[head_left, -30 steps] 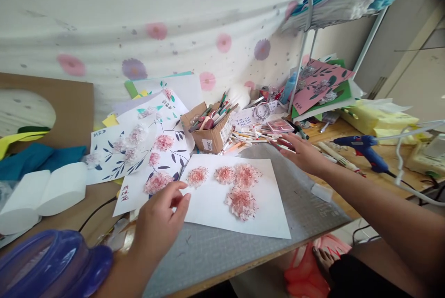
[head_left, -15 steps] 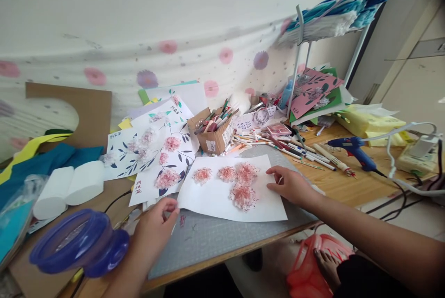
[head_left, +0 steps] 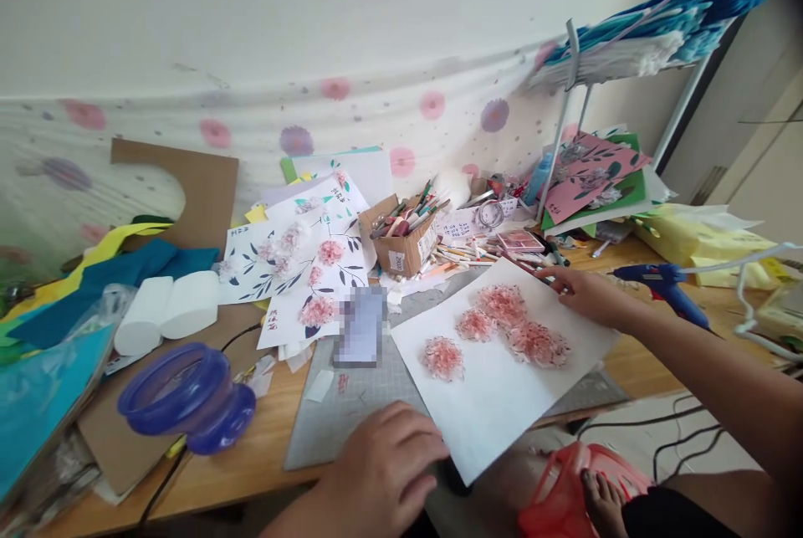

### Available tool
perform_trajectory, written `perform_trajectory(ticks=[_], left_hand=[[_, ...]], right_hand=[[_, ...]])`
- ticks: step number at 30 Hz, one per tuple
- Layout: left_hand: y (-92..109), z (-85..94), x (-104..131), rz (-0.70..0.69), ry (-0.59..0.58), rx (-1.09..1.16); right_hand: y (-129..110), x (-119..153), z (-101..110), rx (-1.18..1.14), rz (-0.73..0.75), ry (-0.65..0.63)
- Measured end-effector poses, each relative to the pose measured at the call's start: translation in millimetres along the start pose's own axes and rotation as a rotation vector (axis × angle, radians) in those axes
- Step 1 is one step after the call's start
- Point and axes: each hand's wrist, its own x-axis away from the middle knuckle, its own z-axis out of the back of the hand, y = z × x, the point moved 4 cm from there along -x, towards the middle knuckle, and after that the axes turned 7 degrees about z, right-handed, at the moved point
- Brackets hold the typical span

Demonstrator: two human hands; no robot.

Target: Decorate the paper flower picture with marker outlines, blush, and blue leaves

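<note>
1. My right hand [head_left: 555,283] pinches the sheet [head_left: 495,412] at its far right edge, fingers and thumb together on the paper.
2. My left hand [head_left: 392,458] is by the near left edge of the sheet, fingers loosely bent, with a gap between them and the thumb – I cannot tell whether a fingertip touches the paper.
3. The sheet is white and lies at a slant over the grey mat [head_left: 307,433], its near corner out past the edge of the bench [head_left: 263,458]. On it are four pink flowers: one [head_left: 443,358] sits apart on the left, the other three close together.
4. Left of the sheet, on the mat, is a flat thing [head_left: 362,329] too blurred to name, with a small paper scrap [head_left: 320,386] near it.
5. Beyond are flower pictures [head_left: 294,262], a box [head_left: 401,249] full of pens, and loose pens [head_left: 467,254].
6. The purple bowl [head_left: 188,396] stands well to the left; the blue glue gun [head_left: 665,283] lies right of my right hand.
</note>
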Motion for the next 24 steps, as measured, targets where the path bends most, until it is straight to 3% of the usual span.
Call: perform_trajectory(ticks=[6, 9, 13, 19, 24], left_hand=[[4.3, -31.8, -29.0, -0.336, 0.053, -0.233], [6.7, -48.2, -45.3, -0.401, 0.138, -0.317], [17.3, -59.0, -58.0, -0.492, 0.164, -0.331], [13.0, -65.9, -63.2, -0.5, 0.183, -0.235], [-3.6, -81.8, -57.9, -0.471, 0.121, -0.194]], right_hand=[[-13.7, -56.0, -7.2, 0.172, 0.046, -0.099], [-22.3, -79.4, -16.9, 0.224, 0.032, -0.119], [-38.8, -95.4, -31.1, 0.265, 0.036, -0.101], [-52.1, -106.5, -36.9, 0.275, 0.083, 0.044], [-39.1, -112.1, -32.2, 0.191, 0.18, 0.008]])
